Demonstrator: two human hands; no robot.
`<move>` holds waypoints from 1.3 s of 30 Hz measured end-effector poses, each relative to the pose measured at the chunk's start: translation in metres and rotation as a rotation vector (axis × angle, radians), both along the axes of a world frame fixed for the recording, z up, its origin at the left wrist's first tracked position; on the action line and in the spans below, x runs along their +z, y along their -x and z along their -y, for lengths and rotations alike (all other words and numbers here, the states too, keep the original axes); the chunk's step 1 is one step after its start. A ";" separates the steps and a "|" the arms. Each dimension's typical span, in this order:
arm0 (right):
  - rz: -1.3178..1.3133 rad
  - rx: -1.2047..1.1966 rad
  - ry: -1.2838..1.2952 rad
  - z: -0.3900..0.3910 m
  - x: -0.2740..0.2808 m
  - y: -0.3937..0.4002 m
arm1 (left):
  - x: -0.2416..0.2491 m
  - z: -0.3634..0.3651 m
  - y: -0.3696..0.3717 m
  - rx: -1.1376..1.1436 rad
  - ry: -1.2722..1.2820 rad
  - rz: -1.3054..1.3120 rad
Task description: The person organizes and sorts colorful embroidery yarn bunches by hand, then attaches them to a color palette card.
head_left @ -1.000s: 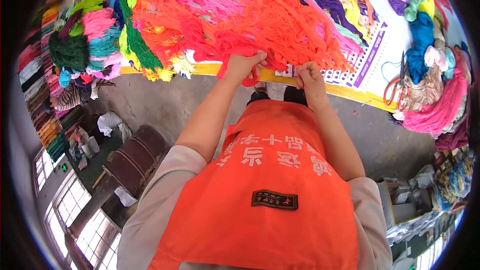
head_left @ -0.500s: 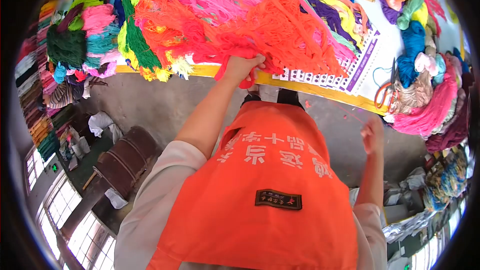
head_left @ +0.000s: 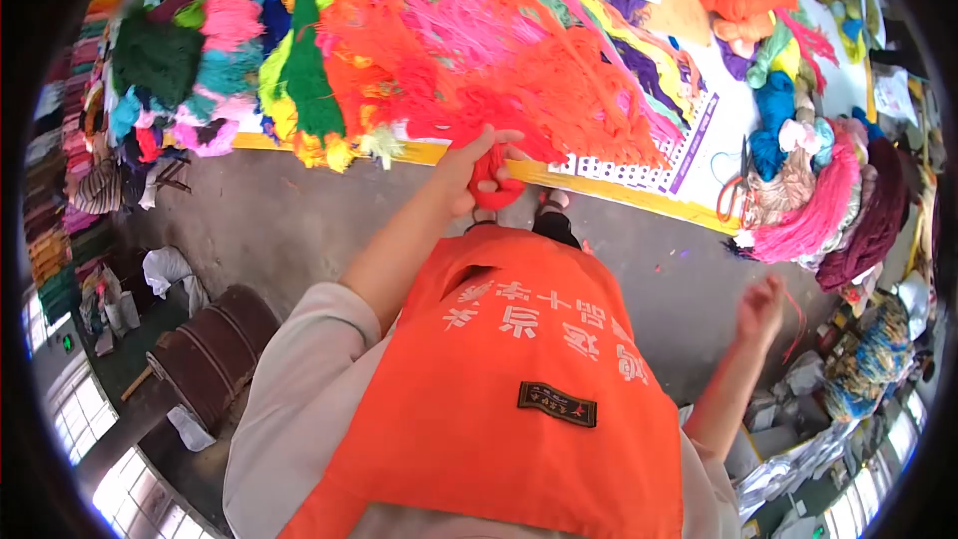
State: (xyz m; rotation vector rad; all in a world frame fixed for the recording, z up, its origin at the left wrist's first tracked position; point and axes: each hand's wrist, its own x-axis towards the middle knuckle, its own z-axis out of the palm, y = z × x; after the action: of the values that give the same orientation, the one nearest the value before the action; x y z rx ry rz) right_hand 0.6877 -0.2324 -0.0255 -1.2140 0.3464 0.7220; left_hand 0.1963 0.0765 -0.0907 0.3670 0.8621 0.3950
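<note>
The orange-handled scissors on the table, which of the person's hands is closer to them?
Right. The right hand hangs out beside the body, below the scissors; the left hand grips red yarn at the table edge, farther away.

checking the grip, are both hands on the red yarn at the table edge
No, only the left hand grips the red yarn; the right hand is off to the side.

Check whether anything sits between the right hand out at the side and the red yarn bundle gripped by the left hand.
Nothing visible does. The left hand grips the red yarn bundle at the table edge; the right hand hangs apart over bare floor.
</note>
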 end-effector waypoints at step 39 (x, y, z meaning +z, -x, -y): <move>0.511 1.593 0.093 -0.150 0.213 0.351 | 0.218 0.067 0.055 -0.529 -1.479 0.051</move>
State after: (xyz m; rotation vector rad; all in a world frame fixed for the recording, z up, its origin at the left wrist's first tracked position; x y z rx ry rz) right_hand 0.3372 -0.0824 0.1874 -1.5787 -1.1852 1.6527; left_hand 0.1412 0.0091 0.1274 1.8889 0.2458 0.4830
